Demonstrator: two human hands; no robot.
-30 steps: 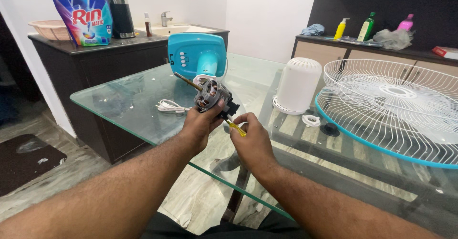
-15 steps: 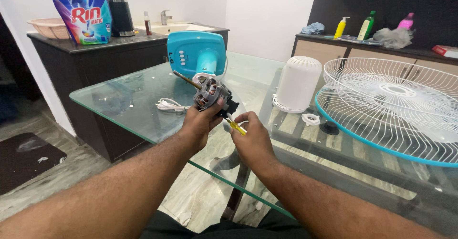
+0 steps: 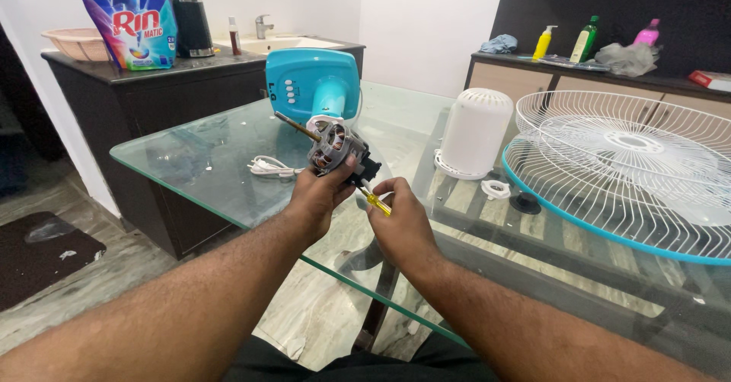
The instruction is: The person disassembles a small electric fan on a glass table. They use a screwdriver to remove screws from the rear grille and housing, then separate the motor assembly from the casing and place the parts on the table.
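Two hands are occupied: the left hand (image 3: 320,197) clasps a heavy, rigid fan motor (image 3: 333,147) by its casing; the right hand (image 3: 401,226) grips a yellow screwdriver (image 3: 375,201).

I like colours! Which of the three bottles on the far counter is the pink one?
The pink bottle stands farthest right on the dark counter. The yellow bottle is leftmost, and the green bottle stands between them.
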